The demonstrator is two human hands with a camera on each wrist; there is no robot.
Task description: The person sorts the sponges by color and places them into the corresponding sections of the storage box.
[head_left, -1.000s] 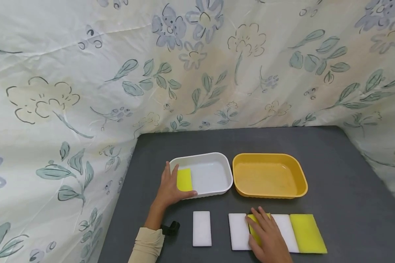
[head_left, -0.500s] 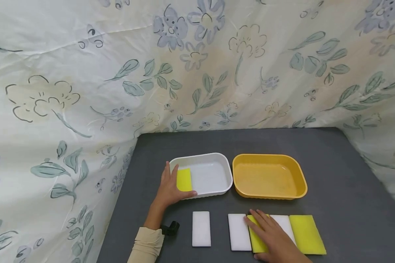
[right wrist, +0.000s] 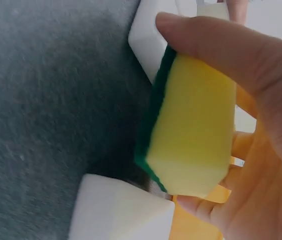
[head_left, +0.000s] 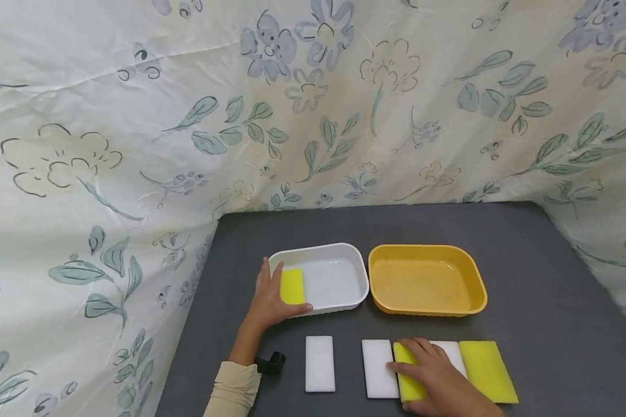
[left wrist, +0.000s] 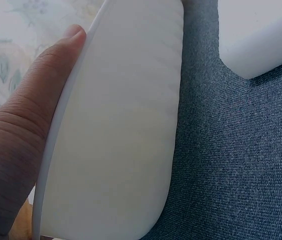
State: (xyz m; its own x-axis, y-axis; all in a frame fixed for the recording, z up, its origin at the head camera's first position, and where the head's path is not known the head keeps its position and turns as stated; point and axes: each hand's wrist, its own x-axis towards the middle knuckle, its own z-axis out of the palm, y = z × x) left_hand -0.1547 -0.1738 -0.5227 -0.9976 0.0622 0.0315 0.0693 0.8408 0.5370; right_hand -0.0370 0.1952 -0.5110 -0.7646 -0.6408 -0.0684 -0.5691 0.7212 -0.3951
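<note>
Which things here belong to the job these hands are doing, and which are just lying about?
Job:
white tray, left hand on its rim
yellow sponge, held in the right hand
likely: yellow tray, other sponges, white blocks

Just around, probably:
floral cloth
black gadget by the left wrist

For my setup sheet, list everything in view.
Table: 1, dark grey, foreground.
Floral cloth: at least 1, pale, behind the table.
White tray: 1, white, left.
Orange tray: 1, yellow-orange, right.
Yellow sponges: 3, yellow, one in the white tray, two in the near row.
White sponges: 3, white, two in that row, one apart.
Sleeve: 1, beige, bottom left.
Black device: 1, black, beside the sleeve's cuff.
Left hand: 1, at the white tray's rim.
Right hand: 1, holding a yellow sponge.
</note>
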